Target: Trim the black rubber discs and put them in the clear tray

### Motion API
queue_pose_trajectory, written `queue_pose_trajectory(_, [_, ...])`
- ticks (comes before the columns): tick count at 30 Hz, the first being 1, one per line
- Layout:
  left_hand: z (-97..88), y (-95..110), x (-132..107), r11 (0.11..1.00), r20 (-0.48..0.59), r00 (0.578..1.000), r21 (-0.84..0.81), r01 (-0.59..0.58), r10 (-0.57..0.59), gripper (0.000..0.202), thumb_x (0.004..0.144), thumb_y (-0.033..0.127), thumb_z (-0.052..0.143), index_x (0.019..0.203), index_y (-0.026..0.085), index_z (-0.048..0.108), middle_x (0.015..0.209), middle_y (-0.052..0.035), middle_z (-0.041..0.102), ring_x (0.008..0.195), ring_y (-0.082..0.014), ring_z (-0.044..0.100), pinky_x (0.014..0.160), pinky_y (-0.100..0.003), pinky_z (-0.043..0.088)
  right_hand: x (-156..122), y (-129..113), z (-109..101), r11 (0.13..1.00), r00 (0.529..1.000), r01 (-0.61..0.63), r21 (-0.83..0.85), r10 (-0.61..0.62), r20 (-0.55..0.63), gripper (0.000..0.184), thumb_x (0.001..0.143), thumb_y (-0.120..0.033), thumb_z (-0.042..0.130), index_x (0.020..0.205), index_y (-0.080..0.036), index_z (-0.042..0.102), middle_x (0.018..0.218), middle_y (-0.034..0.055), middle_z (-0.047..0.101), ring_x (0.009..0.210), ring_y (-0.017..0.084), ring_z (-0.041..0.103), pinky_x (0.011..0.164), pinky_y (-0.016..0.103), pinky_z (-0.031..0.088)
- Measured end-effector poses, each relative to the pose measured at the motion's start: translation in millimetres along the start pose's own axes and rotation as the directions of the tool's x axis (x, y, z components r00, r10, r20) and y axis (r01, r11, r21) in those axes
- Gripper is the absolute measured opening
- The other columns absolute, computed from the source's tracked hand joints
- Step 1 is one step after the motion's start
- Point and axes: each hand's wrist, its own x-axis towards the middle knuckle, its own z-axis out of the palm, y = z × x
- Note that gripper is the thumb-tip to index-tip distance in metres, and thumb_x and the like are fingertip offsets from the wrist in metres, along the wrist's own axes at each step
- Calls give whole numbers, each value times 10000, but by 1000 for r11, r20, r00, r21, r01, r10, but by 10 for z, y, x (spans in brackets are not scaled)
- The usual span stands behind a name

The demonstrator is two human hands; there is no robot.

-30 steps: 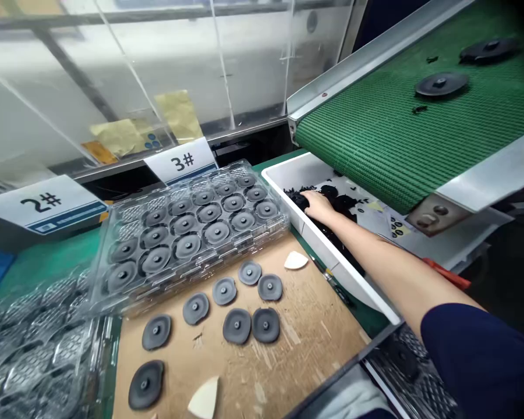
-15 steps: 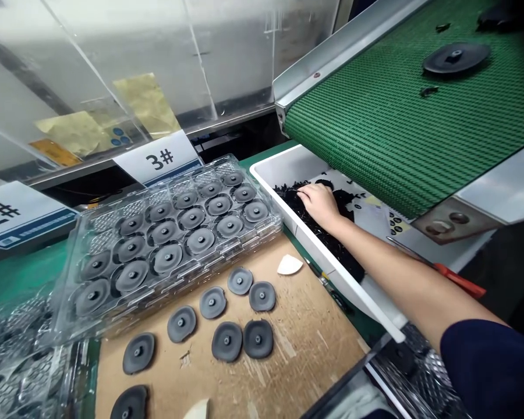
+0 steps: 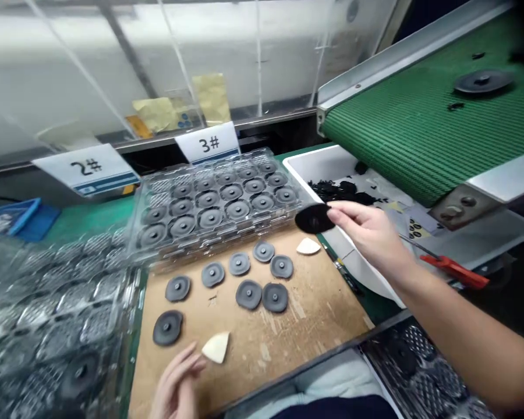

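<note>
My right hand [image 3: 371, 233] pinches a dark oval rubber-looking disc [image 3: 308, 220] by its right edge, above the far right of the brown board [image 3: 305, 343]. Its underside or face looks nearly black. At the lower left, my left hand [image 3: 179, 378] holds nothing, its fingers extended and slightly apart beside a cream wedge-shaped piece [image 3: 217, 347]. Several grey discs with a small central stud, one of them a grey disc [image 3: 248, 294] near the middle, lie on the board. A second cream wedge [image 3: 308, 247] rests near its right edge.
Behind the board stands a clear plastic tray [image 3: 227, 234] with discs in most pockets. A white bin [image 3: 310, 163] with black scraps sits right, below a green conveyor belt [image 3: 410, 128] carrying a disc. A red-handled tool [image 3: 456, 272] lies near my right forearm. More clear trays [image 3: 65, 302] are left.
My right hand has come out of the white bin toward the board, now with a dark disc in it. My left hand has entered at the lower left. The view has turned left.
</note>
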Motion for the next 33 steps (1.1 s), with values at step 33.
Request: queue_pose_trajectory(33, [-755, -45, -447, 87, 536, 714, -770, 632, -452, 538, 628, 343, 779, 1124, 341, 571, 1234, -41, 602, 1138, -283, 567, 1008, -481, 398, -1663, -39, 2132, 962, 732, 204, -181, -27, 681, 250, 822, -222, 540, 1059, -231, 618, 1123, 97, 513, 867, 202, 595, 748, 345, 503])
